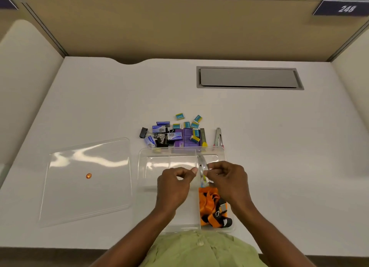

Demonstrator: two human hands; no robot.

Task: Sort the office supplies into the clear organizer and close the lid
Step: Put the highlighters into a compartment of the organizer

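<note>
The clear organizer sits open at the desk's front centre, its dividers forming several compartments. An orange lanyard lies bunched in the near right compartment. Above it, my left hand and my right hand both pinch a clear badge holder with a metal clip, held upright over the right compartments. The clear lid lies flat to the left, with a small orange sticker on it. Behind the organizer is a heap of staple boxes and black binder clips.
A purple box lies in the heap. A metal clip and a grey strip with a yellow end lie to its right. A grey cable hatch is set into the desk at back right. Partition walls surround the desk.
</note>
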